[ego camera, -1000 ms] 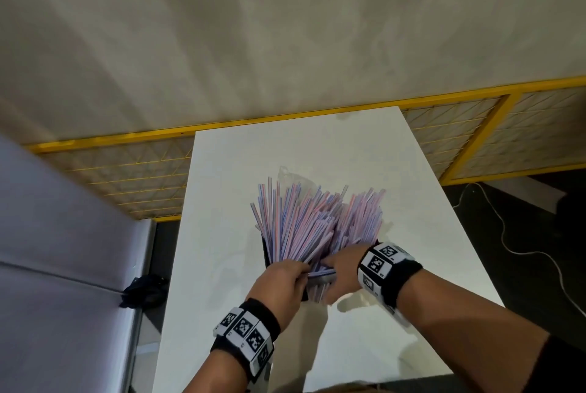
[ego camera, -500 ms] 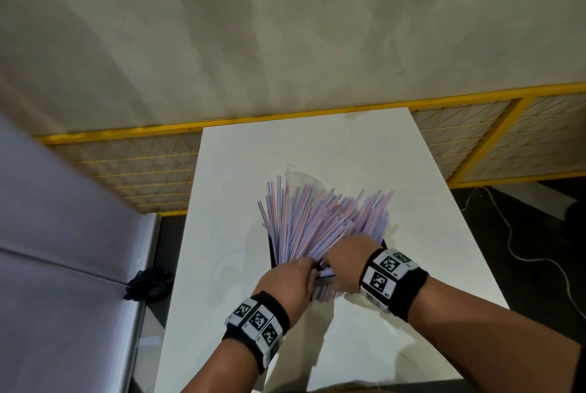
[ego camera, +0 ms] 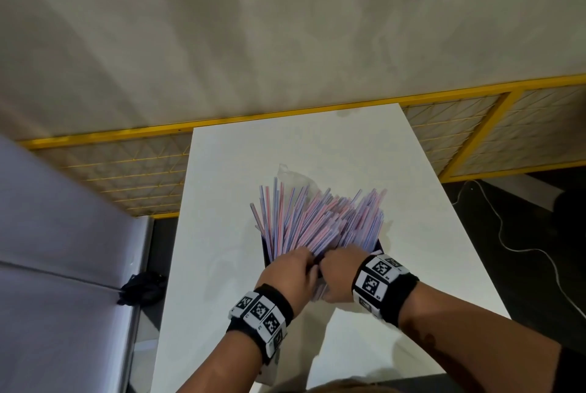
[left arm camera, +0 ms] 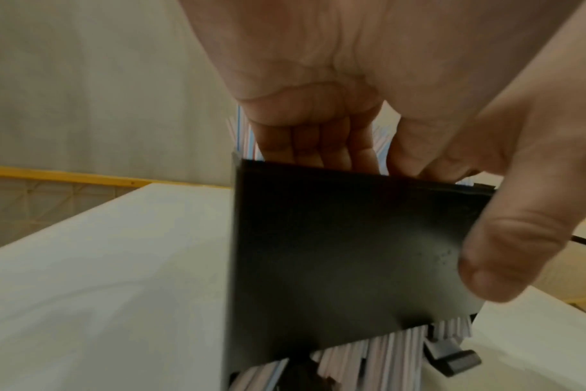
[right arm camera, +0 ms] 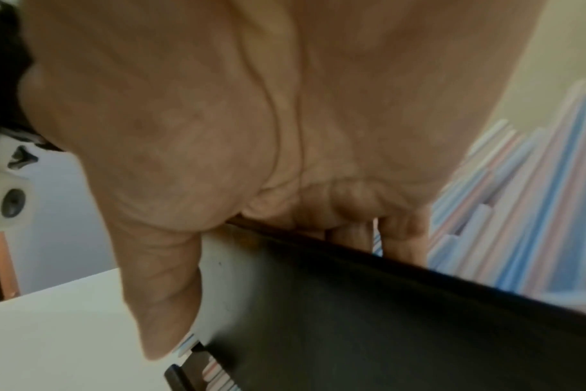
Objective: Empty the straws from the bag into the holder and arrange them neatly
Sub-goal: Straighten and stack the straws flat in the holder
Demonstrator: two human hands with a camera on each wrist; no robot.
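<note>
the striped pink and blue straws [ego camera: 320, 221] stand fanned and leaning in a black holder [left arm camera: 345, 254] on the white table [ego camera: 228, 202], with a clear bag [ego camera: 291, 174] lying just behind them. the left hand [ego camera: 290, 275] hooks its fingers [left arm camera: 318, 142] over the holder's near rim among the straws, thumb outside the wall. the right hand [ego camera: 341, 269] does likewise beside it.

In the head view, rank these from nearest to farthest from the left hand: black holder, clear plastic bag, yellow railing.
1. Black holder, at the left hand.
2. Clear plastic bag, behind the straws.
3. Yellow railing, beyond the table's far edge.
</note>
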